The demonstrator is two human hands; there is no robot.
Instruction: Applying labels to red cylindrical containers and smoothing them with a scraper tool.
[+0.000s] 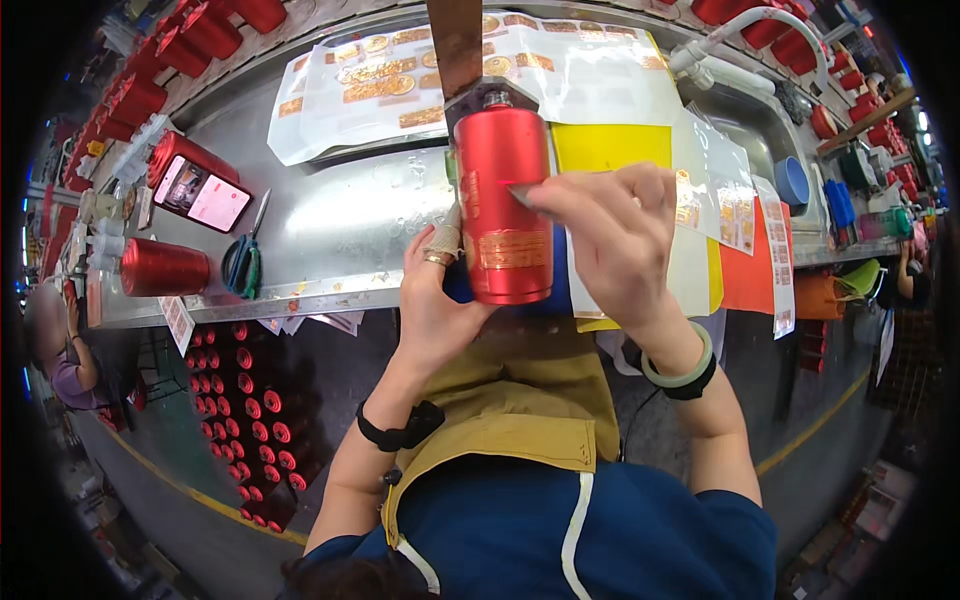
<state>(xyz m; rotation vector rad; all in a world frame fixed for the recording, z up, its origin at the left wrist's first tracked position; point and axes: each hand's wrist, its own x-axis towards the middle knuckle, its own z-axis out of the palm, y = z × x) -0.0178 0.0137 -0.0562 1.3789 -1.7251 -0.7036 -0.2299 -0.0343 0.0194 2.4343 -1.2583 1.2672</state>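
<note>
A glossy red bottle (503, 215) with gold printed patches lies in front of me, its neck pointing away into a dark holder (520, 92). My left hand (440, 295) grips the bottle's left side. One of its fingers wears a pale cover (443, 238) and a ring. My right hand (625, 225) is closed in a pinch at the bottle's right side. From its fingertips a small dark flat piece (521, 194) sticks out against the red surface; its kind cannot be made out.
Sheets of gold stickers (370, 80) lie across the metal worktop (330, 220). Scissors (242, 262), a phone (200, 193) and more red bottles (165, 267) are at the left. A sink with a white faucet (745, 25) and a blue bowl (791, 180) is at the right.
</note>
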